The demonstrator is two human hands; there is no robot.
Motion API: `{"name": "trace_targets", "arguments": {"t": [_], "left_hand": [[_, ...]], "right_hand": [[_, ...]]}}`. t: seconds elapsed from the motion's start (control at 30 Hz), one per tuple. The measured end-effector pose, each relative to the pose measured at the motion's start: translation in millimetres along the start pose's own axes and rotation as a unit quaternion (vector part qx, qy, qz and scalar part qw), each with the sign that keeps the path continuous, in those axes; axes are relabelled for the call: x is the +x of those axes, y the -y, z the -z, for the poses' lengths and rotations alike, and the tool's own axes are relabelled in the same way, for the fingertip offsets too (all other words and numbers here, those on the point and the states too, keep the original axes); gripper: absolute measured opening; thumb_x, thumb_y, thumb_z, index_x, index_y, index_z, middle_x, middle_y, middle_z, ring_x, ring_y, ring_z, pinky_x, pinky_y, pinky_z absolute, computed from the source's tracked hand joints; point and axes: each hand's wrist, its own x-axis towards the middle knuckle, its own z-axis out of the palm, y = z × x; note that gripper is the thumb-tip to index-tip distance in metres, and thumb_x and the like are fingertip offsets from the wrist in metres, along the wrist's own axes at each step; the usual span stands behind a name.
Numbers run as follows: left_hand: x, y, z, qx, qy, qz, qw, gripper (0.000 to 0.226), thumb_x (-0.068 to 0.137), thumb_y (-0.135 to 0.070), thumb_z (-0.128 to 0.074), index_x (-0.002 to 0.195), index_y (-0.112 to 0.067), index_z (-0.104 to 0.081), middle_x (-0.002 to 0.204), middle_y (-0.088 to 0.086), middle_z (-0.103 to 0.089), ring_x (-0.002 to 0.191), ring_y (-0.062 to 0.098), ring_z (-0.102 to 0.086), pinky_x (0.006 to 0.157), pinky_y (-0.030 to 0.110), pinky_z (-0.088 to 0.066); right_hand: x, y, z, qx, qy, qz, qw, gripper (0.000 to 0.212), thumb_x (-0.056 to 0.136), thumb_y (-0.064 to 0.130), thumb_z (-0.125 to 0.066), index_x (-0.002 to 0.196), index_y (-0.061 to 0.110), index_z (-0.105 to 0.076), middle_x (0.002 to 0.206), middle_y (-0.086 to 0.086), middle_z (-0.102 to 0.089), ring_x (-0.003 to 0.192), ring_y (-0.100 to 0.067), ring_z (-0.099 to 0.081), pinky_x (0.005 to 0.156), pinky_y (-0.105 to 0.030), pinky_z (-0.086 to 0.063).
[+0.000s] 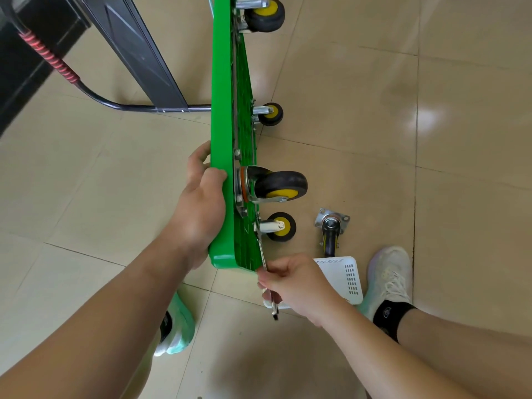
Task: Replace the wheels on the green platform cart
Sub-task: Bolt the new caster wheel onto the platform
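The green platform cart [223, 110] stands on its side edge on the tiled floor, underside facing right. Several black casters with yellow hubs are mounted on it, among them a near large caster [276, 185] and a smaller one [280, 226] below it. My left hand [201, 205] grips the cart's near edge and holds it upright. My right hand [296, 283] grips a metal wrench [263, 260], whose head reaches up to the mount of the smaller caster. A loose caster [330, 231] with a steel plate lies on the floor to the right.
A white perforated plastic tray [348, 279] sits on the floor under my right hand. My feet in light shoes [387, 279] stand on either side. The cart's black handle with a red grip [49, 57] lies at upper left beside a dark panel [138, 53].
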Motion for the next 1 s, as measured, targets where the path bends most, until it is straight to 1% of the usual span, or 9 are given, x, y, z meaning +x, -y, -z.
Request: {"name": "trace_targets", "arguments": {"t": [0.1, 0.17, 0.23, 0.47, 0.57, 0.67, 0.73, 0.83, 1.0], "left_hand": [[1, 0, -1, -0.008, -0.002, 0.002, 1.000, 0.047, 0.090, -0.035, -0.035, 0.129, -0.061, -0.044, 0.084, 0.004, -0.073, 0.066, 0.025, -0.070, 0.063, 0.053, -0.064], [0, 0, -1, -0.010, -0.001, 0.005, 1.000, 0.047, 0.091, -0.035, -0.035, 0.129, -0.060, -0.045, 0.087, 0.008, -0.073, 0.069, 0.028, -0.069, 0.065, 0.057, -0.063], [0, 0, -2, -0.012, -0.003, 0.005, 1.000, 0.047, 0.089, -0.035, -0.036, 0.128, -0.059, -0.046, 0.090, 0.009, -0.072, 0.071, 0.031, -0.069, 0.066, 0.058, -0.063], [0, -2, -2, -0.014, -0.008, 0.005, 1.000, 0.046, 0.087, -0.035, -0.037, 0.126, -0.057, -0.047, 0.098, 0.017, -0.071, 0.071, 0.030, -0.067, 0.064, 0.057, -0.061], [-1, -2, -3, -0.007, -0.012, 0.005, 1.000, 0.043, 0.088, -0.036, -0.036, 0.123, -0.058, -0.048, 0.102, 0.019, -0.070, 0.073, 0.031, -0.067, 0.067, 0.060, -0.061], [-1, -2, -2, -0.004, -0.015, 0.006, 1.000, 0.042, 0.089, -0.035, -0.035, 0.122, -0.059, -0.048, 0.101, 0.019, -0.070, 0.075, 0.032, -0.067, 0.067, 0.061, -0.061], [0, -1, -2, -0.008, -0.016, 0.005, 1.000, 0.043, 0.089, -0.035, -0.036, 0.123, -0.058, -0.048, 0.095, 0.016, -0.071, 0.071, 0.030, -0.067, 0.062, 0.054, -0.062], [0, 0, -2, -0.009, -0.019, 0.003, 1.000, 0.043, 0.087, -0.036, -0.037, 0.122, -0.058, -0.049, 0.092, 0.012, -0.070, 0.072, 0.031, -0.066, 0.062, 0.054, -0.061], [-2, -3, -3, 0.001, -0.021, 0.007, 1.000, 0.042, 0.089, -0.037, -0.036, 0.121, -0.060, -0.049, 0.112, 0.024, -0.066, 0.082, 0.037, -0.065, 0.078, 0.069, -0.057]], "right_hand": [[24, -17, 6, -0.093, -0.038, 0.058, 0.993, 0.029, 0.093, 0.015, -0.071, 0.072, 0.034, -0.077, 0.067, -0.001, -0.072, 0.057, -0.007, -0.065, 0.061, -0.022, -0.050], [42, -24, 10, -0.103, -0.044, 0.087, 0.990, 0.030, 0.092, 0.013, -0.072, 0.077, 0.039, -0.078, 0.080, -0.011, -0.075, 0.070, -0.024, -0.071, 0.071, -0.028, -0.056], [57, -27, 13, -0.108, -0.035, 0.115, 0.987, 0.022, 0.092, 0.014, -0.072, 0.089, 0.035, -0.077, 0.085, -0.011, -0.075, 0.077, -0.026, -0.071, 0.079, -0.027, -0.056], [88, -25, 17, -0.149, -0.033, 0.188, 0.970, 0.008, 0.090, 0.014, -0.074, 0.096, 0.016, -0.079, 0.067, -0.002, -0.066, 0.060, -0.004, -0.047, 0.060, -0.017, -0.041], [90, -22, 14, -0.141, -0.005, 0.193, 0.971, 0.010, 0.091, 0.013, -0.073, 0.099, 0.012, -0.079, 0.080, -0.019, -0.071, 0.067, -0.011, -0.053, 0.067, -0.023, -0.043], [89, -22, 9, -0.122, 0.004, 0.197, 0.973, 0.022, 0.090, 0.009, -0.072, 0.100, 0.028, -0.077, 0.087, 0.005, -0.078, 0.076, -0.006, -0.066, 0.077, -0.020, -0.052], [93, -21, 8, -0.123, -0.014, 0.182, 0.975, 0.020, 0.090, 0.006, -0.073, 0.103, 0.019, -0.080, 0.086, 0.002, -0.077, 0.076, -0.012, -0.066, 0.080, -0.023, -0.053], [100, -18, 12, -0.164, -0.047, 0.195, 0.966, 0.025, 0.089, 0.005, -0.074, 0.113, 0.011, -0.077, 0.071, 0.027, -0.064, 0.068, 0.012, -0.056, 0.074, -0.010, -0.042], [110, -6, 19, -0.222, -0.067, 0.235, 0.944, 0.027, 0.090, 0.004, -0.072, 0.116, 0.011, -0.077, 0.078, 0.013, -0.063, 0.076, -0.002, -0.056, 0.074, -0.014, -0.040]]}}
